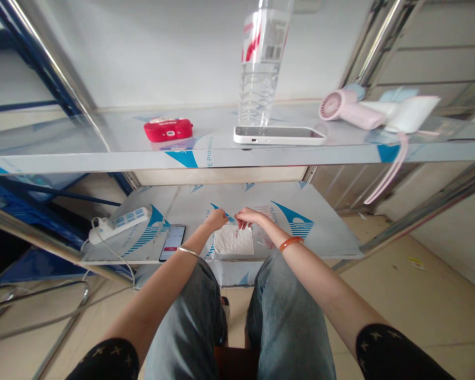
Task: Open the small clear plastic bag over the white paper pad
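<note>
My left hand (217, 218) is closed in a pinch just above the lower shelf, and whatever its fingers may hold is too small to name. Close beside it, my right hand (248, 216) has its fingers bent down and pressed together; what is in them, if anything, cannot be made out. Under both hands lies a crumpled white tissue (233, 244), with a few tiny reddish specks near the right fingertips. A clear plastic bag (266, 235) rests to the right of the tissue, partly behind my right wrist.
On the lower shelf (324, 232) are a phone (172, 243) and a white power strip (121, 224) with a cable. The upper shelf holds a red case (168, 130), a plastic bottle (261, 68), a white-cased phone (279, 135) and a pink handheld fan (350, 108) with a hanging strap.
</note>
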A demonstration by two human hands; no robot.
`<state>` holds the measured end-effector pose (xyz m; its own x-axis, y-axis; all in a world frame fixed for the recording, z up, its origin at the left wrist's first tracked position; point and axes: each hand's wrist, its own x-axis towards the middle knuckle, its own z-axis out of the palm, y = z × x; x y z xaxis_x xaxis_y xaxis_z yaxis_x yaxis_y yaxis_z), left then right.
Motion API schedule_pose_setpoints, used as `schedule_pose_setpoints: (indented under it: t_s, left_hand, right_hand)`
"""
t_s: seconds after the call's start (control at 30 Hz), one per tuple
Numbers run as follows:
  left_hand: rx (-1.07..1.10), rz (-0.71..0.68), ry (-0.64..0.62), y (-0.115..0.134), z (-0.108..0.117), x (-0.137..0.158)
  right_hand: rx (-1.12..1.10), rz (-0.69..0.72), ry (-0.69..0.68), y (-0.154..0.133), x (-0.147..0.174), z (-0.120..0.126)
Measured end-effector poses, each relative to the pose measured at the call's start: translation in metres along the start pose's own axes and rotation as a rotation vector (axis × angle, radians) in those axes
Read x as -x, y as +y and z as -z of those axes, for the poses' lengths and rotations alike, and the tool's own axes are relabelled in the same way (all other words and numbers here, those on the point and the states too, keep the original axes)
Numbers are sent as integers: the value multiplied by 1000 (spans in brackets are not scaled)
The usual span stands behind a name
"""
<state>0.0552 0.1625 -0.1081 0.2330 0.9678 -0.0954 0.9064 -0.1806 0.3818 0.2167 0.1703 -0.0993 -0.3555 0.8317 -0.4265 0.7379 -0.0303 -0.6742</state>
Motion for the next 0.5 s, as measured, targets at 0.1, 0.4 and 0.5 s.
schedule_pose_setpoints:
  t_s: [0.1,0.4,0.5]
  left_hand:
    - [-10,-7,87,4,1,1]
    - [12,-138,-20,15,3,5]
    - [-45,-89,-65,17,4,6]
  right_hand:
    - [-43,-10,-9,0,-2,0]
    - [-135,22,31,2,-9,-3]
    - [-143,39,69,0,-8,-4]
